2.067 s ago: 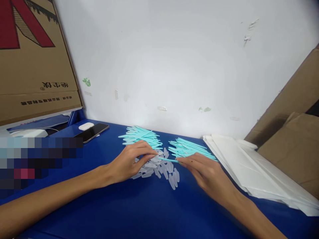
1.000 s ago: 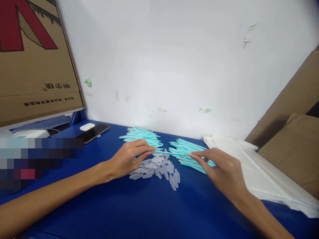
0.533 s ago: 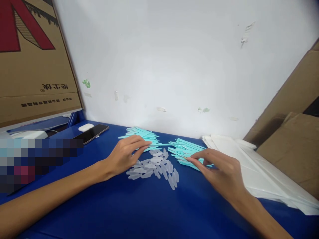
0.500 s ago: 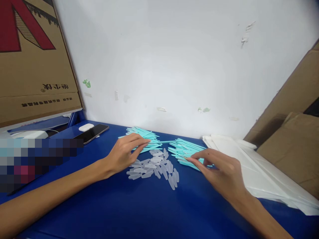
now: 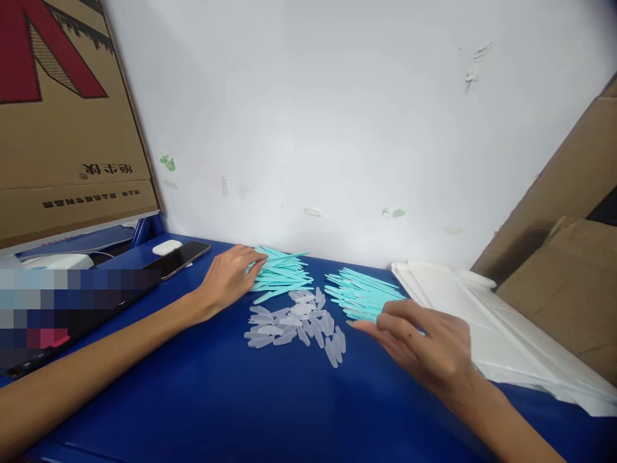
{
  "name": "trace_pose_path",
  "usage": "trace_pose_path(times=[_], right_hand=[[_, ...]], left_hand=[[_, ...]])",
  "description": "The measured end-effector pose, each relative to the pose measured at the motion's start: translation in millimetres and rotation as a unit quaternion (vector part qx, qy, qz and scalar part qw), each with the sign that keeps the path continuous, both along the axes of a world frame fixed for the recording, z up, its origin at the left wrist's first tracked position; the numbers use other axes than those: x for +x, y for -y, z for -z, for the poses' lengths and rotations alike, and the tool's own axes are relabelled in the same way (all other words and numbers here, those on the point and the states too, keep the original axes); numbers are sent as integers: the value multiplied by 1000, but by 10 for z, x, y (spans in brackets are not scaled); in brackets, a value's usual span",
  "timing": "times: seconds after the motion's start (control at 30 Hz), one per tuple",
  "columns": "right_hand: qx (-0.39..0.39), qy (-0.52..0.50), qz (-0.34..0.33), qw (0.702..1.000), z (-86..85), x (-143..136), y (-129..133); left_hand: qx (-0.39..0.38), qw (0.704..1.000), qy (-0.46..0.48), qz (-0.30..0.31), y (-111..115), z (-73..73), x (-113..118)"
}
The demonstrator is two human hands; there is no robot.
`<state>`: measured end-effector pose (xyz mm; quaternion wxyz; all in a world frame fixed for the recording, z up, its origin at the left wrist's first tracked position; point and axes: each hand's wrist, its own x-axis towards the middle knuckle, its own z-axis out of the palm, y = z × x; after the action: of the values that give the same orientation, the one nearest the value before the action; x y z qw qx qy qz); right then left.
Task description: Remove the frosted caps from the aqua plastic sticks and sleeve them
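Two piles of slim turquoise sticks lie on the blue tabletop, a left pile (image 5: 284, 275) and a right pile (image 5: 361, 292). My left hand (image 5: 234, 273) is at the left pile's near-left edge, thumb and forefinger pinched on the end of one turquoise stick (image 5: 289, 257) that points right across the pile. Beside the right pile's front edge is my right hand (image 5: 424, 337), its thumb stretched out apart from the bent fingers. I see nothing between them. Several frosted, translucent leaf-shaped pieces (image 5: 294, 319) are scattered in front of and between the piles.
A phone (image 5: 186, 257) and a small white case (image 5: 166, 247) lie at the left, near a large printed carton (image 5: 72, 141). White flat sheets or bags (image 5: 448, 308) are stacked at the right, next to brown cardboard (image 5: 569, 283). A white wall (image 5: 308, 128) stands behind.
My left hand has moved left and back, bringing the turquoise stick from the gap onto the left pile. My right hand has shifted slightly, its thumb and fingers now farther apart.
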<state>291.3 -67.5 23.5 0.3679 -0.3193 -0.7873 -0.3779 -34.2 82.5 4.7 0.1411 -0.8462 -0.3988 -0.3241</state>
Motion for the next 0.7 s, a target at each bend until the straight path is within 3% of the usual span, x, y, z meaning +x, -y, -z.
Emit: trace_pose_path(times=[0.33, 0.47, 0.7], right_hand=[[2, 55, -83, 995, -143, -129, 165], [5, 35, -78, 996, -126, -146, 164], [-9, 14, -103, 995, -59, -186, 125]], left_hand=[[-67, 996, -38, -52, 16, -26, 27], [-88, 992, -53, -75, 29, -34, 35], [-79, 993, -76, -40, 108, -44, 67]])
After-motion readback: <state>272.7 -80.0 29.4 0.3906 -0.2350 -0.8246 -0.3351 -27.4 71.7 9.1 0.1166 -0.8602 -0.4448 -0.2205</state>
